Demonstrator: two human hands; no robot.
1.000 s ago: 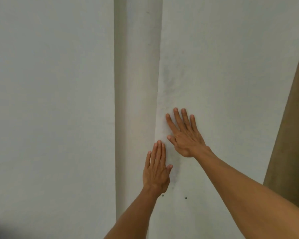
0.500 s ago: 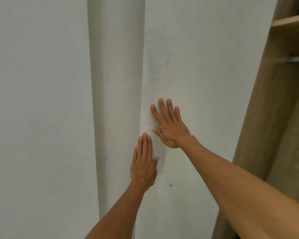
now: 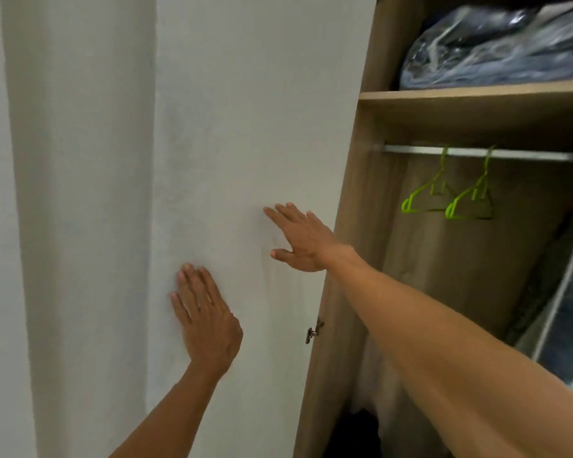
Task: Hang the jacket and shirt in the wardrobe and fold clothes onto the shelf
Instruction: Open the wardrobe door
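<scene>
My left hand (image 3: 205, 320) and my right hand (image 3: 303, 238) lie flat with straight fingers on a white wardrobe door (image 3: 245, 110). To its right the wooden wardrobe (image 3: 354, 200) stands uncovered. Inside, two green hangers (image 3: 450, 196) hang bare on a metal rail (image 3: 510, 154) under a wooden shelf (image 3: 477, 94). No jacket or shirt is in either hand.
On the shelf lies a clear plastic bag of dark fabric (image 3: 497, 51). A small metal fitting (image 3: 313, 332) sits on the door's right edge. Another white panel (image 3: 80, 193) stands to the left. A mirrored door edge (image 3: 563, 309) shows at far right; something dark lies at the wardrobe's bottom.
The white door has slid left under both flat hands, and the wardrobe's inside with shelf, rail and hangers has come into view on the right.
</scene>
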